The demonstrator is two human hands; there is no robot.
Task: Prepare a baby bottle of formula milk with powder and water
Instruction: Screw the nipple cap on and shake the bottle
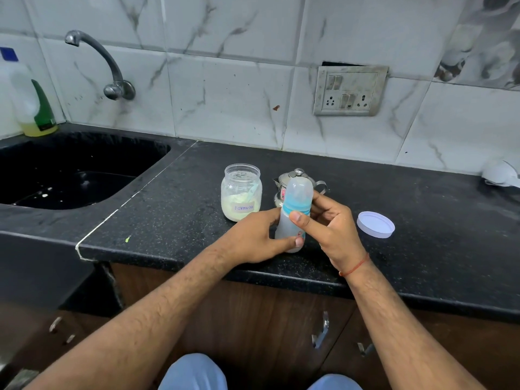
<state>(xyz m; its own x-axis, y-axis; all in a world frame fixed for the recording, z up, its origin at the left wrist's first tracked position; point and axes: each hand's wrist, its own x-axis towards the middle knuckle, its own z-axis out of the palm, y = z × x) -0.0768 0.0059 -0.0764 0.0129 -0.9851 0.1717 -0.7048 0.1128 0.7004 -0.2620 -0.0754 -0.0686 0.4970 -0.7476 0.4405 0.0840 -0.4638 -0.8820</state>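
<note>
**Two hands on the capped bottle**

Two hands held the baby bottle (292, 220) upright near the front edge of the black counter (422, 220), its clear cap and blue collar still on. The left hand (259, 240) wrapped the lower body, thumb pressed across the near side close to the base. The right hand (329, 223) curled its fingers behind the collar, thumb flat on the front just below it.

The risk, as I judged it, lay in unscrewing: a slack lower grip would let the bottle spin or tip toward the edge.

Just left and farther back stood the open formula jar (242, 192), powder inside, easily knocked by the left wrist. Behind the bottle sat a small steel kettle (298, 178); the jar's white lid (375, 224) lay to the right. The sink (70, 173) was far left.
</note>
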